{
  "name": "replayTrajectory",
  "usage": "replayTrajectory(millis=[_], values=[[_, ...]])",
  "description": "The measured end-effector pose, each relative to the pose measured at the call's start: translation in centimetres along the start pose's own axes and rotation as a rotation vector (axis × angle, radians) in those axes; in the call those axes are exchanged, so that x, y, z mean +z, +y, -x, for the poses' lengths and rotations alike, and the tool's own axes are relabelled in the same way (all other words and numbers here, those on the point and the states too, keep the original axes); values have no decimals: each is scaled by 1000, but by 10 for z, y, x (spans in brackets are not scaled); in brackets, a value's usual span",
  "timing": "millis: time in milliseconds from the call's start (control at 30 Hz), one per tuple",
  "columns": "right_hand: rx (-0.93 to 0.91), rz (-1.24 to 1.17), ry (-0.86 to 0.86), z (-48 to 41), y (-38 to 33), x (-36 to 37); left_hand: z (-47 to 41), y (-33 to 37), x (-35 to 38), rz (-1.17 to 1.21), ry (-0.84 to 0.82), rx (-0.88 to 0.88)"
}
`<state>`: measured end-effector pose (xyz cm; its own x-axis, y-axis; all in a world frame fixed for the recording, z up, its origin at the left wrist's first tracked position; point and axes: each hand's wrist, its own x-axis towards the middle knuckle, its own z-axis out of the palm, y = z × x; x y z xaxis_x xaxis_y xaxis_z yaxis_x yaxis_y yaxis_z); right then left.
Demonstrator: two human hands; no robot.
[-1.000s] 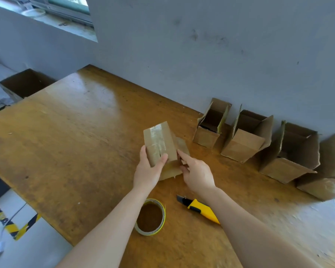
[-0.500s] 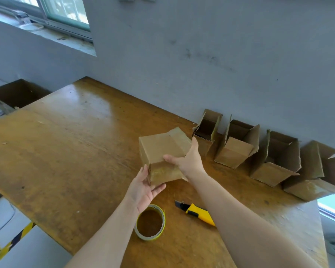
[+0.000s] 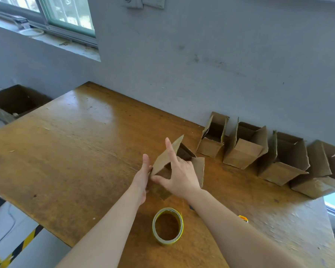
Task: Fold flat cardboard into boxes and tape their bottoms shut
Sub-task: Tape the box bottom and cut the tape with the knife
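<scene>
Two hands hold a small cardboard box point(image 3: 162, 161) tilted over the middle of the wooden table point(image 3: 75, 142).

A large open carton point(image 3: 16, 101) sits beyond the table's left edge. The left hand point(image 3: 143, 176) lies flat against the box's left side, fingers straight and together. The right hand point(image 3: 179, 176) grips the box, thumb spread across its near wall, index finger straight along a raised flap, the other fingers curled into the opening. A tape roll point(image 3: 167, 226) lies by the near edge. A yellow cutter point(image 3: 243, 218) is mostly hidden behind the right forearm. A row of open boxes point(image 3: 242, 153) lines the far edge toward the right corner.
</scene>
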<state>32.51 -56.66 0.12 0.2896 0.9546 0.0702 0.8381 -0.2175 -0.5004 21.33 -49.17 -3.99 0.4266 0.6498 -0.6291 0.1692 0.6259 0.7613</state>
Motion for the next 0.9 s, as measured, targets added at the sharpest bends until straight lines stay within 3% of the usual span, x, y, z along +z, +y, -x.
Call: replayTrajectory(millis=[133, 267, 333, 467, 733, 900], values=[[122, -302, -70, 7, 0, 6, 7, -1, -7, -84, 28, -40], [65, 35, 178, 21, 7, 10, 22, -10, -8, -83, 80, 77], [214, 96, 243, 29, 9, 11, 28, -17, -7, -178, 143, 167], [577, -217, 125, 36, 11, 15, 28, -32, -4, -520, 318, 312], [474, -282, 87, 24, 12, 15, 21, -2, -2, -736, 284, 504], [523, -301, 240, -13, 17, 5, -9, 45, 3, -778, 141, 610]])
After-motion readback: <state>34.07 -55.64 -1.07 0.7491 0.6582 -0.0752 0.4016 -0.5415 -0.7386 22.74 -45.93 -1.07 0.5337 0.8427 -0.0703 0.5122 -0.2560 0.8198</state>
